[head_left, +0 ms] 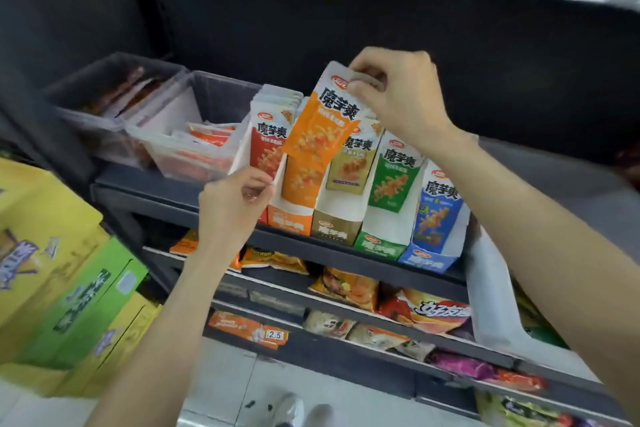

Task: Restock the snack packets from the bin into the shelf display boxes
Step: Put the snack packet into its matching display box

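You are standing in front of a dark shelf [311,246] that is carrying a row of display boxes, with lower tiers of mixed snack bags [381,305] sitting beneath it. To your left, stacked yellow and green cartons [69,270] are leaning beside the shelf. At the shelf's left end two clear bins [152,128] are sitting side by side; the nearer one is holding orange-red packets lying flat.

The display boxes are standing side by side: red [266,149], orange [294,215], gold [337,225], green [384,239] and blue [433,250], each holding upright packets of its own colour.

Your right hand [398,94] is pinching the white top edge of an orange snack packet [322,125], holding it tilted above the orange box, in front of the red and gold packets. Your left hand [235,204] is gripping the white side wall between the red and orange boxes, fingers curled on its front edge.

At the bottom of the view, your shoes [298,409] are showing on the pale floor.
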